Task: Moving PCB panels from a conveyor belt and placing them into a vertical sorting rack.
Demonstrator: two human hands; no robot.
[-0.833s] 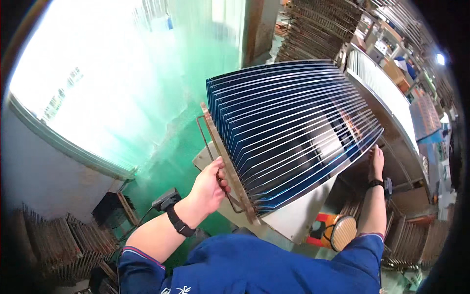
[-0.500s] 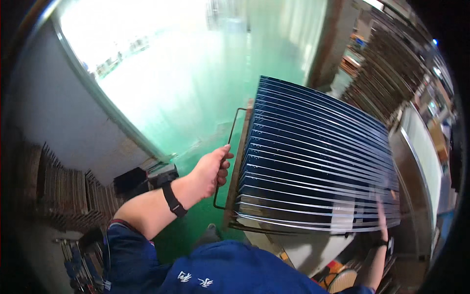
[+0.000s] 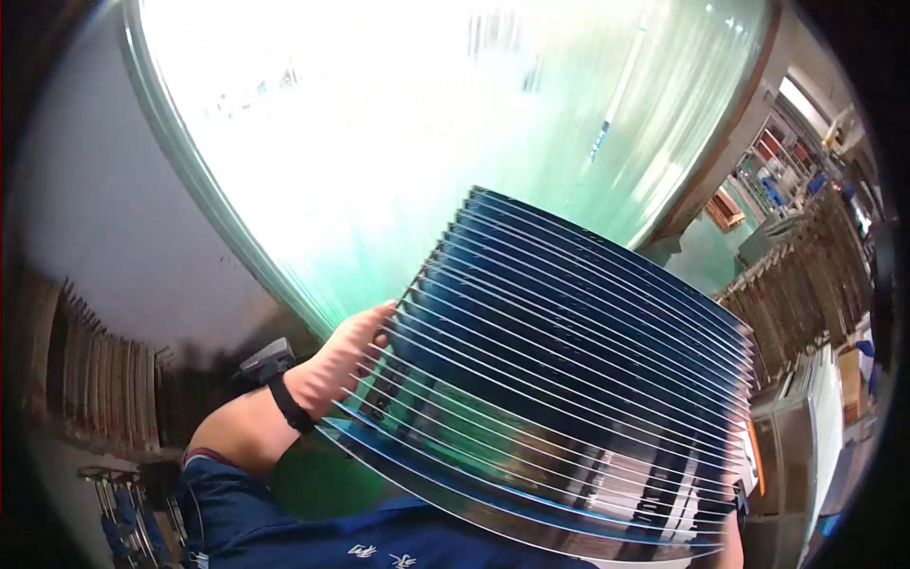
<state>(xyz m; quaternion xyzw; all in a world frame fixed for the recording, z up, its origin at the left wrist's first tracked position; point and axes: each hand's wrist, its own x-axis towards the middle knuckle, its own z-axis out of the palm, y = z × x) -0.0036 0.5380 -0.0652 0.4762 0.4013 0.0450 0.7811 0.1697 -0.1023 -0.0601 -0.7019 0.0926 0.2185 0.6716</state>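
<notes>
A rack of dark, shiny sheets (image 3: 569, 294) fills the middle of the view, its many thin sheets stacked in parallel with narrow gaps. It hangs tilted in front of my body, between my two hands. My left hand (image 3: 355, 343) is closed at its left side, fingers curled in by the sheet edges; the wire handle is hidden. At the right side, my right hand (image 3: 736, 460) holds the rack, mostly covered by the sheet edges, its fingers hidden. Along the near side, the lowest sheets bow toward my blue shirt.
A translucent strip curtain (image 3: 379, 171) hangs ahead in a doorway, a pale wall (image 3: 180, 218) to its left. Stacked racks stand at the left (image 3: 104, 379) and far right (image 3: 806, 275). Metal tools (image 3: 133, 517) sit at the lower left. A metal-sided cabinet (image 3: 796, 436) stands at the right.
The rack has shifted left and nearer my body, its left handle no longer showing. Both hands have moved with it. The view has turned, bringing more of the curtain into sight.
</notes>
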